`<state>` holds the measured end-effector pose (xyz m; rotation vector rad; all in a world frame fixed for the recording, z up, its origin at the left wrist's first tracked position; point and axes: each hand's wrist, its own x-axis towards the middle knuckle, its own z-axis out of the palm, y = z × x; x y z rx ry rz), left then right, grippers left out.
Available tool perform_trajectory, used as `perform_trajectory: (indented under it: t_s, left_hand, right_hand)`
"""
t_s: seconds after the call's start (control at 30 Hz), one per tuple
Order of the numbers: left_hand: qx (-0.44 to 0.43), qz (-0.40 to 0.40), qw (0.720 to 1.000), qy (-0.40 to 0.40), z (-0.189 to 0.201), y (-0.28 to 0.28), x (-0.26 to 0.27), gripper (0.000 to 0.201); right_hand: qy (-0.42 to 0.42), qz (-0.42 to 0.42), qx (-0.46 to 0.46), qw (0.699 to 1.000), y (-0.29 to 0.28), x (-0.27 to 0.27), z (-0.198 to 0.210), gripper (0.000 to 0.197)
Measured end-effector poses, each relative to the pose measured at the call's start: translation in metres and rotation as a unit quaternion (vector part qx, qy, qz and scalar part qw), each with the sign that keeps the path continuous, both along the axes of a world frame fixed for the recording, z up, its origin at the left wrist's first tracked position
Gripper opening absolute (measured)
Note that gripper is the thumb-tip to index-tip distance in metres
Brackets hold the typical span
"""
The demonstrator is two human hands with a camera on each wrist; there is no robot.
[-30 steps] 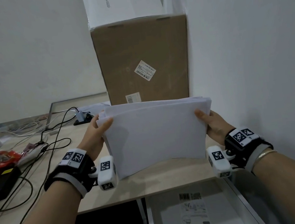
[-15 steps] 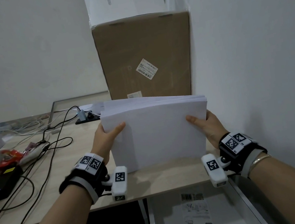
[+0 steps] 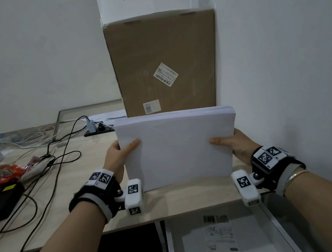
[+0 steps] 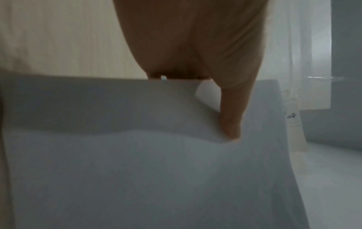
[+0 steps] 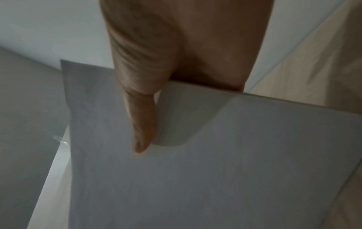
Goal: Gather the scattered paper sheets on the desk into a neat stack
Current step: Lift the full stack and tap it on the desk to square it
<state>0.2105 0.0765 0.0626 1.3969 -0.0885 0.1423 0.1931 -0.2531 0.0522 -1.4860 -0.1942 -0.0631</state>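
While stood on its long lower edge on the desk (image 3: 188, 199), sheaf of paper sheets (image 3: 178, 149) held upright, just before the cardboard box (image 3: 162, 62). Left hand (image 3: 115, 157) and right hand (image 3: 234, 144) each clamped on a side edge, thumb in front, fingers hidden behind. Step judged: squaring the edges. Next: probably tap down, then lay flat. White, blank; top edges slightly fanned, not yet flush.

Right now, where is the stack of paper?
In the head view the paper stack stands on edge on the desk, held between left hand and right hand, just before the cardboard box.
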Motion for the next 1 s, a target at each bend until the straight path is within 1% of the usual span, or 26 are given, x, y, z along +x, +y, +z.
perform_trajectory:
  t_s: [0.07,0.1,0.17,0.23,0.3,0.37,0.4,0.43,0.47,0.57,0.6,0.67,0.77,0.83,0.87,0.93,1.0]
  left_hand:
    - [-0.002,0.0,1.0,0.013,0.002,-0.003,0.003,0.071]
    - [0.002,-0.013,1.0,0.019,0.002,-0.003,0.002,0.081]
    - [0.017,-0.068,0.997,0.031,0.002,0.001,0.0,0.093]
    - [0.044,-0.128,0.99,0.041,0.001,0.008,-0.006,0.095]
    - [0.065,-0.157,0.985,0.038,-0.002,0.014,-0.009,0.093]
    - [0.062,-0.154,0.986,0.026,-0.004,0.017,-0.012,0.092]
    - [0.057,-0.148,0.987,0.019,-0.005,0.018,-0.012,0.092]
    - [0.056,-0.142,0.988,0.014,-0.005,0.017,-0.013,0.092]
    - [0.058,-0.135,0.989,0.012,-0.005,0.016,-0.014,0.092]
    - [0.051,-0.094,0.994,0.022,-0.006,0.008,-0.016,0.098]
    - [0.041,-0.075,0.996,0.028,-0.007,0.006,-0.016,0.098]
    - [0.022,-0.045,0.998,0.041,-0.009,0.003,-0.016,0.088]
    - [0.005,-0.016,0.998,0.062,-0.015,-0.002,-0.018,0.062]
    - [0.01,0.014,0.996,0.084,-0.02,-0.005,-0.016,0.043]
    - [0.018,0.033,0.995,0.091,-0.021,-0.006,-0.015,0.038]
    - [0.023,0.065,0.993,0.097,-0.016,-0.007,-0.013,0.034]
    - [0.016,0.082,0.993,0.085,-0.005,-0.008,-0.013,0.034]
  right_hand:
    - [0.002,-0.008,0.005,1.0,0.002,0.0,-0.001,0.096]
    - [0.005,-0.009,0.009,1.0,0.002,-0.001,-0.001,0.096]
    - [0.009,0.007,0.006,1.0,0.001,-0.004,-0.001,0.093]
    - [0.013,0.035,0.006,0.999,-0.001,-0.008,0.003,0.088]
    - [0.014,0.047,0.01,0.999,-0.002,-0.01,0.007,0.079]
    - [0.012,0.042,0.012,0.999,-0.002,-0.011,0.011,0.055]
    - [0.012,0.038,0.014,0.999,-0.001,-0.012,0.012,0.048]
    - [0.016,0.037,0.015,0.999,-0.001,-0.013,0.011,0.047]
    - [0.022,0.037,0.015,0.999,0.0,-0.013,0.01,0.05]
    - [0.034,0.03,-0.007,0.999,0.002,-0.015,0.009,0.066]
    - [0.039,0.021,-0.012,0.999,0.003,-0.016,0.008,0.065]
    - [0.045,-0.007,-0.015,0.999,0.004,-0.017,0.008,0.056]
    - [0.05,-0.047,-0.015,0.998,0.007,-0.018,0.004,0.038]
    - [0.049,-0.086,-0.023,0.995,0.013,-0.018,0.003,0.024]
    - [0.047,-0.105,-0.032,0.993,0.017,-0.018,0.003,0.018]
    - [0.039,-0.135,-0.04,0.989,0.025,-0.019,0.007,0.011]
    - [0.028,-0.149,-0.028,0.988,0.031,-0.02,0.013,0.008]
